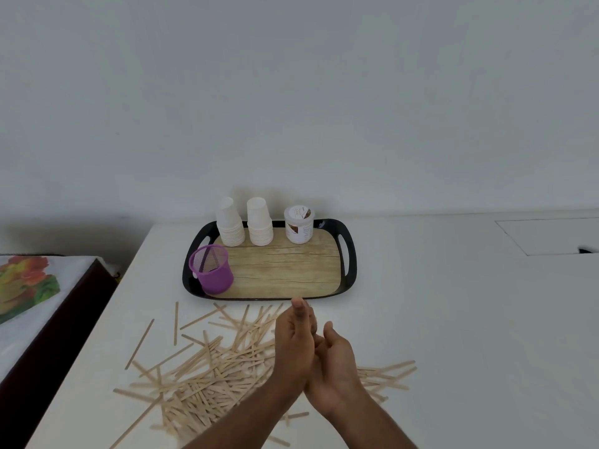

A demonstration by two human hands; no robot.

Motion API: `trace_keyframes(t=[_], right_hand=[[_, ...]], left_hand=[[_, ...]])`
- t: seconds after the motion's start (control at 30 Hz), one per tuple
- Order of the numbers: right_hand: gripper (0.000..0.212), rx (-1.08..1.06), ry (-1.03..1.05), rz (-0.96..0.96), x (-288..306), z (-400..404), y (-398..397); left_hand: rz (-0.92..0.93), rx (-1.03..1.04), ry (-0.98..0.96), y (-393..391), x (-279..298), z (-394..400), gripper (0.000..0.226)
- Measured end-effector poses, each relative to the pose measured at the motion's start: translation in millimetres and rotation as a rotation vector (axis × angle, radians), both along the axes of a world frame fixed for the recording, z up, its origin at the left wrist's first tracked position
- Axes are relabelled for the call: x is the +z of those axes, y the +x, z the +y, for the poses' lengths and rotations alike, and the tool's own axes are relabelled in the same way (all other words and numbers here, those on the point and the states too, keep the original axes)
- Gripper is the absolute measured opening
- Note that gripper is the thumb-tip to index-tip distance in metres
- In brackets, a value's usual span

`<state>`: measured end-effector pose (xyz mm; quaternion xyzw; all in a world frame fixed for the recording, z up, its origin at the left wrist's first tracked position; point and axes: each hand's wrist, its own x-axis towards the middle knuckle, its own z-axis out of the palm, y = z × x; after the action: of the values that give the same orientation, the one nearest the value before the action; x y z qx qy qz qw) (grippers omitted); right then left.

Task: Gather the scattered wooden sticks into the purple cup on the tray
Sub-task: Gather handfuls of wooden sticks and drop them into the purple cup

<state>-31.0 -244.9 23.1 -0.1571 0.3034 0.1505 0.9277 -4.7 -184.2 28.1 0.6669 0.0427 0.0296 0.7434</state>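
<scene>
Several thin wooden sticks (207, 377) lie scattered in a loose pile on the white table, in front of the tray. The purple mesh cup (212, 268) stands upright at the front left corner of the black tray (351, 254), which has a wood-pattern floor. My left hand (293, 341) and my right hand (335, 364) are held together, palm to palm, just above the right part of the pile. Their fingers point away toward the tray. I see no stick between the palms; the right hand's fingers are partly hidden behind the left hand.
Two stacks of white paper cups (230, 223) (259, 222) and a white lidded tub (299, 223) stand along the tray's back edge, close to the wall. A dark-edged bed with a floral cloth (26, 286) is at the left, beyond the table's left edge.
</scene>
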Motion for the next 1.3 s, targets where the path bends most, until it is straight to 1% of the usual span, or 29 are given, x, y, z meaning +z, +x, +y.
trace_keyframes(t=[0.1, 0.23, 0.3, 0.37, 0.43, 0.53, 0.67, 0.77, 0.87, 0.9, 1.0, 1.07, 1.13, 1.17, 1.2, 1.23, 1.3], right_hand=[[0.051, 0.03, -0.096, -0.074, -2, -5, 0], [0.029, 0.115, -0.321, -0.246, -3, -6, -4], [0.026, 0.141, -0.428, -0.293, -6, -4, -8], [0.026, 0.13, -0.556, -0.289, -11, -2, -10], [0.028, 0.104, -0.68, -0.275, -13, 0, -12], [0.028, 0.092, -0.822, -0.318, -11, 1, -12], [0.022, 0.046, -0.923, -0.349, -8, 4, -10], [0.018, 0.016, -1.002, -0.349, -6, 6, -7], [0.018, 0.036, -0.994, -0.338, -5, 8, -2], [0.019, 0.038, -0.99, -0.327, -4, 7, -1], [0.02, 0.036, -1.009, -0.289, -4, 1, 6], [0.02, 0.039, -1.024, -0.267, -5, 1, 14], [0.019, 0.049, -1.055, -0.26, -5, 3, 24], [0.019, 0.055, -1.072, -0.269, -5, 4, 30], [0.019, 0.065, -1.096, -0.286, -4, 6, 37], [0.019, 0.077, -1.132, -0.307, -2, 9, 45], [0.018, 0.108, -1.245, -0.369, 2, 16, 64]], left_hand=[[0.023, 0.061, -0.073, 5, 11, 4, 0.071], [0.177, 0.169, -0.312, 22, 21, 17, 0.064], [0.28, 0.204, -0.423, 29, 15, 25, 0.058], [0.342, 0.229, -0.493, 31, 12, 31, 0.047], [0.358, 0.252, -0.521, 31, 10, 35, 0.045], [0.376, 0.287, -0.561, 31, 8, 39, 0.045], [0.391, 0.283, -0.57, 31, 6, 42, 0.043], [0.327, 0.252, -0.522, 32, 3, 46, 0.042], [0.2, 0.217, -0.326, 28, -7, 60, 0.029], [0.155, 0.19, -0.243, 26, -10, 65, 0.029], [0.073, 0.137, 0.039, 20, -18, 90, 0.052], [0.038, 0.172, 0.332, 19, -41, 125, 0.064], [0.031, 0.187, 0.728, 18, -77, 169, 0.074], [0.052, 0.171, 0.911, 16, -94, 191, 0.076], [0.08, 0.15, 1.052, 13, -110, 209, 0.075], [0.106, 0.124, 1.149, 9, -121, 224, 0.076], [0.11, 0.055, 1.267, -2, -136, 241, 0.079]])
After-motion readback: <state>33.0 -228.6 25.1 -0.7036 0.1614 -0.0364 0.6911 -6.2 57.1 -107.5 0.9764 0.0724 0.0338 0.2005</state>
